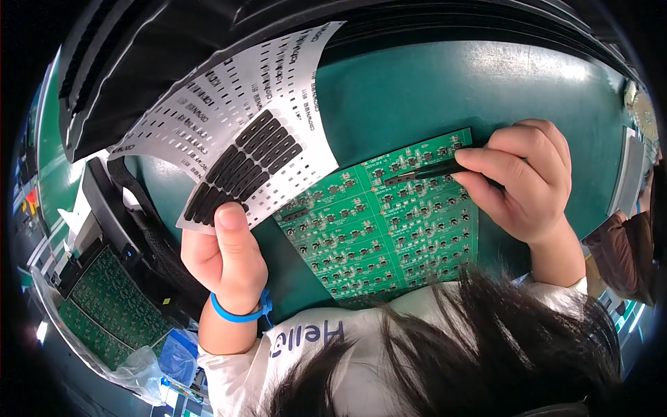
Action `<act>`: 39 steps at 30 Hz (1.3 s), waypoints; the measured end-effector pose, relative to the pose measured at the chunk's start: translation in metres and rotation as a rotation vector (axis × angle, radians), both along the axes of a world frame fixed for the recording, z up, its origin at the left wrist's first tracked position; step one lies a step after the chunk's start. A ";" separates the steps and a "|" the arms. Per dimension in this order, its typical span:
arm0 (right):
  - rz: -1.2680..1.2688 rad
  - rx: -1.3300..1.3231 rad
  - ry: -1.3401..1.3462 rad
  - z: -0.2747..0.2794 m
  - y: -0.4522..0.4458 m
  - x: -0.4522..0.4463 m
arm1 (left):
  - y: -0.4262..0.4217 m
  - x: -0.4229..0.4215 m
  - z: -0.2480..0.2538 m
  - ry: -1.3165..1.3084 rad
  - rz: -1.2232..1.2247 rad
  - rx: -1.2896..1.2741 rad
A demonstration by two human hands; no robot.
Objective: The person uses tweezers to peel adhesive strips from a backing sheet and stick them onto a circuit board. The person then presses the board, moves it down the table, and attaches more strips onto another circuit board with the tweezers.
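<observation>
The left hand (226,254) pinches a sheet (295,115) of black pads (258,151), the right hand (524,181) grips tweezers (443,169) over the circuit-board panel (379,233) on the desk (445,83) — a wobble could skew the pad (401,179) at their tips.
</observation>
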State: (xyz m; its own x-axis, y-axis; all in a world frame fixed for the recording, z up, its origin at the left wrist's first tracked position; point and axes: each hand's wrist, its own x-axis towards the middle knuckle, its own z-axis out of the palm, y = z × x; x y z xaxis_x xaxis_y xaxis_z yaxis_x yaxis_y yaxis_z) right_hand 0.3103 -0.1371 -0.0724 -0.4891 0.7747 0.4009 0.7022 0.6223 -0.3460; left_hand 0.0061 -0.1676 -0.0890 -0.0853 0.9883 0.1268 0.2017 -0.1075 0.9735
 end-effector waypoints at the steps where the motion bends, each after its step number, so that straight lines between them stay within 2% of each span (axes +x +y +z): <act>1: 0.000 0.001 -0.002 0.000 0.000 0.000 | 0.000 0.000 0.000 0.000 0.003 -0.001; 24: 0.012 0.035 -0.066 0.003 -0.001 0.001 | -0.003 -0.003 -0.005 -0.037 -0.001 0.002; 33: 0.008 0.009 0.031 0.000 0.004 0.001 | -0.002 -0.001 -0.001 -0.016 0.002 -0.006; 39: 0.007 0.005 -0.003 0.002 0.004 0.003 | -0.007 -0.017 -0.008 0.028 -0.113 -0.012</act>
